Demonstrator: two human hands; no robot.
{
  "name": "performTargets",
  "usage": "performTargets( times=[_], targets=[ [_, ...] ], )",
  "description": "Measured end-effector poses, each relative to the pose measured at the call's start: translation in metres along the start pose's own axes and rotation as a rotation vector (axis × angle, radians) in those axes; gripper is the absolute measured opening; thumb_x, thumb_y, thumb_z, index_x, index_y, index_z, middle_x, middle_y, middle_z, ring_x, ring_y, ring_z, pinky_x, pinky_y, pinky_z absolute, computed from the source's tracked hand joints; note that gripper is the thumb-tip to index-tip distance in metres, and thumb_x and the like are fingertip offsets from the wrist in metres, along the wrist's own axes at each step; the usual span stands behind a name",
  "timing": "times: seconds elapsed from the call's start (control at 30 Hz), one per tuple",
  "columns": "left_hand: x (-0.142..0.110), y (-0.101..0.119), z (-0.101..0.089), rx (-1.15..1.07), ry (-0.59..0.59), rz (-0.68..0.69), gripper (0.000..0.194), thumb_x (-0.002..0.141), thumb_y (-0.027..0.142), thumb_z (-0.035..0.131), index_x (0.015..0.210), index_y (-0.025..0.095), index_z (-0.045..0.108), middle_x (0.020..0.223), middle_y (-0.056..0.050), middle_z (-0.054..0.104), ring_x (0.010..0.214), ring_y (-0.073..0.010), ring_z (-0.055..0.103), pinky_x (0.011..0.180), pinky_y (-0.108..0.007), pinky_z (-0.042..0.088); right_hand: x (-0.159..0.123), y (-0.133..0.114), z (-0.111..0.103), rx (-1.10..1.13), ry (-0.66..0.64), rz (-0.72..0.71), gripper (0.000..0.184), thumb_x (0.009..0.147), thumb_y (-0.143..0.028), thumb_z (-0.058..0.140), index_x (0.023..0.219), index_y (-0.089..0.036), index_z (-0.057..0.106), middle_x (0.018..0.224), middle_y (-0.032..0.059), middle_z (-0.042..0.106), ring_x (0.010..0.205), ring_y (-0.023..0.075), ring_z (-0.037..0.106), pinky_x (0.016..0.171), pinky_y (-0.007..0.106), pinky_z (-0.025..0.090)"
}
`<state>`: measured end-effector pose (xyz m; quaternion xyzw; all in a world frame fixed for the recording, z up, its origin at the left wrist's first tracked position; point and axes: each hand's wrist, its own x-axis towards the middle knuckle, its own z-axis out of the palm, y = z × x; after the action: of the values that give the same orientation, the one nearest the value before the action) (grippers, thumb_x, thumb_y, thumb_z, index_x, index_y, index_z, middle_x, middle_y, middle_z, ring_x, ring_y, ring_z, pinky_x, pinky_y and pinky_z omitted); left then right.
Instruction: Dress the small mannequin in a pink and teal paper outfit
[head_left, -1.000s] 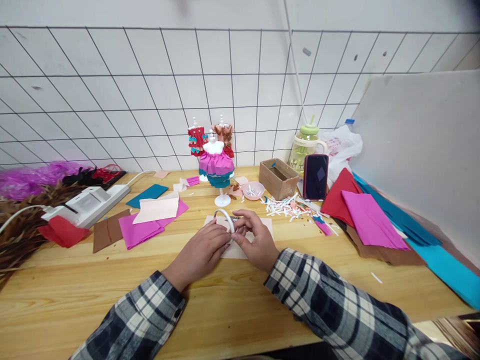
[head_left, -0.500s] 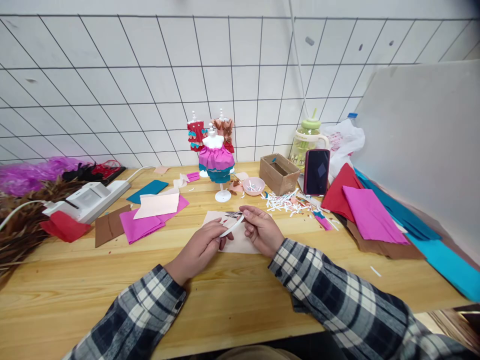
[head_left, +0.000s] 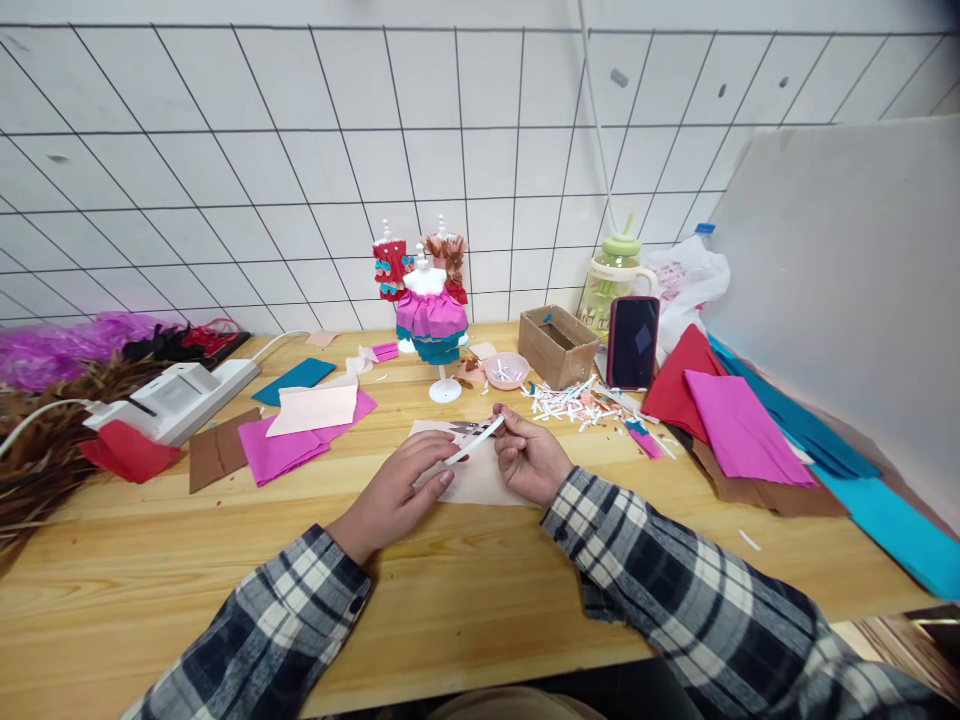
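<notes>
A thin white strip slants up to the right between my hands. My right hand pinches its upper end between thumb and fingertips. My left hand has its thumb and fingers apart, close to the strip's lower end; whether its fingertips touch the strip is hard to see. Below both hands lies a pale sheet on the wooden table, with a dark printed-looking patch near its top, partly covered by the hands and strip. Behind it stands a small white dress form in pink and teal paper.
Two more dressed forms stand behind. To the right are a pink bowl, white paper scraps, a cardboard box, a phone and a bottle. Coloured paper lies at both sides, beside a power strip on the left.
My right hand has moved slightly right, drawing the white strip's upper end with it. My left fingers have loosened from the lower end, and more of the dark patch shows.
</notes>
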<state>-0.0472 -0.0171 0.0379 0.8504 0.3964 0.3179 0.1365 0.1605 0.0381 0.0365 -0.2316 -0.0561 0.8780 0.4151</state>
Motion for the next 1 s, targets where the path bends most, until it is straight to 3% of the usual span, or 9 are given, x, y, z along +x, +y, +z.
performTargets(
  times=[0.3,0.4,0.47,0.57,0.73,0.87,1.0],
  targets=[
    [0.002,0.005,-0.003,-0.042,-0.023,-0.021,0.019,0.097,0.025,0.046,0.101,0.020,0.065,0.100,-0.005,0.068,0.099,-0.0177,0.060,0.091,-0.030,0.046,0.000,0.006,0.001,-0.198,-0.024,-0.174,0.011,0.082,-0.013,0.065,0.093,-0.015,0.066,0.067,-0.0024,0.066,0.042,0.0021,0.047,0.042,0.012,0.047],
    [0.002,0.005,-0.004,-0.028,-0.020,-0.034,0.021,0.097,0.027,0.046,0.099,0.021,0.066,0.094,-0.005,0.068,0.097,-0.0178,0.060,0.089,-0.030,0.046,0.003,0.008,-0.003,-0.369,-0.021,-0.240,0.021,0.077,-0.019,0.069,0.097,-0.017,0.065,0.065,-0.0043,0.064,0.038,0.0021,0.040,0.039,0.013,0.042],
    [0.001,0.005,-0.003,0.012,-0.008,-0.067,0.024,0.096,0.031,0.046,0.099,0.021,0.067,0.091,-0.005,0.069,0.093,-0.0179,0.061,0.085,-0.029,0.047,0.003,0.010,-0.005,-0.584,0.011,-0.383,0.025,0.077,-0.024,0.068,0.101,-0.019,0.062,0.058,-0.0073,0.058,0.037,0.0035,0.035,0.036,0.015,0.038],
    [-0.001,0.004,-0.002,0.082,0.007,-0.150,0.026,0.095,0.036,0.048,0.099,0.021,0.068,0.084,-0.004,0.069,0.079,-0.0165,0.062,0.074,-0.028,0.047,-0.003,0.018,-0.006,-0.998,0.012,-0.702,0.023,0.080,-0.028,0.065,0.101,-0.021,0.061,0.061,-0.0058,0.058,0.047,0.0081,0.047,0.042,0.018,0.043],
    [-0.001,0.008,-0.002,0.142,-0.008,-0.137,0.030,0.093,0.040,0.048,0.100,0.017,0.066,0.077,-0.005,0.065,0.069,-0.0167,0.058,0.064,-0.028,0.045,-0.017,0.029,-0.002,-1.524,-0.232,-0.997,0.021,0.082,-0.027,0.066,0.102,-0.022,0.062,0.094,0.0030,0.068,0.078,0.0149,0.060,0.060,0.025,0.050],
    [-0.001,0.011,-0.002,0.143,-0.091,-0.097,0.025,0.093,0.033,0.044,0.103,0.018,0.061,0.083,-0.006,0.065,0.074,-0.0175,0.059,0.068,-0.029,0.045,-0.020,0.027,0.002,-1.704,-0.264,-1.180,0.024,0.082,-0.028,0.069,0.103,-0.022,0.061,0.099,0.0051,0.067,0.095,0.0206,0.058,0.072,0.031,0.050],
    [-0.002,0.010,0.000,0.192,-0.120,-0.067,0.018,0.094,0.030,0.045,0.099,0.020,0.058,0.084,-0.004,0.066,0.074,-0.0174,0.059,0.066,-0.028,0.044,-0.018,0.027,0.001,-1.750,-0.239,-1.192,0.027,0.082,-0.029,0.071,0.105,-0.022,0.060,0.098,0.0049,0.067,0.094,0.0211,0.058,0.080,0.035,0.048]
  ],
)
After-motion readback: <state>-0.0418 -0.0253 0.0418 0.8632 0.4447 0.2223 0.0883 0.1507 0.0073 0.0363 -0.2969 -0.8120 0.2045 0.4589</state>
